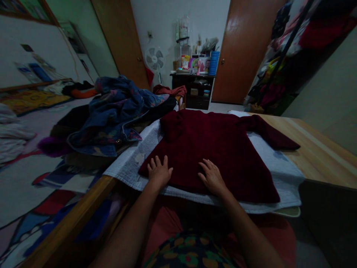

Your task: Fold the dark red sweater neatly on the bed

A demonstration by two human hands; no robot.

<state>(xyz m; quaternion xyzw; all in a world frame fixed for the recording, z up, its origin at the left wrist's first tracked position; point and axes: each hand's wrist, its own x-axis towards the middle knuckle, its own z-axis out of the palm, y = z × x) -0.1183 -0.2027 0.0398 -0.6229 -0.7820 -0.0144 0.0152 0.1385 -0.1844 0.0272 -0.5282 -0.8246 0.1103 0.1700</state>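
Note:
A dark red long-sleeved top (212, 149) is spread out before me on a pale cloth (284, 178). Its right-hand sleeve reaches out over the wooden surface, while the left-hand sleeve lies bunched near the shoulder. My left hand (160, 171) rests on the garment's lower left corner, fingers spread. On the lower middle of the top lies my right hand (212, 175), palm down with its fingers stretched out. Neither hand grips anything.
To the left, a heap of clothes with a blue denim jacket (111, 108) sits on the bed's edge. A wooden tabletop (315, 149) extends at the right. Farther back stand a fan (155, 59) and a dark cabinet (192, 91) bearing various items.

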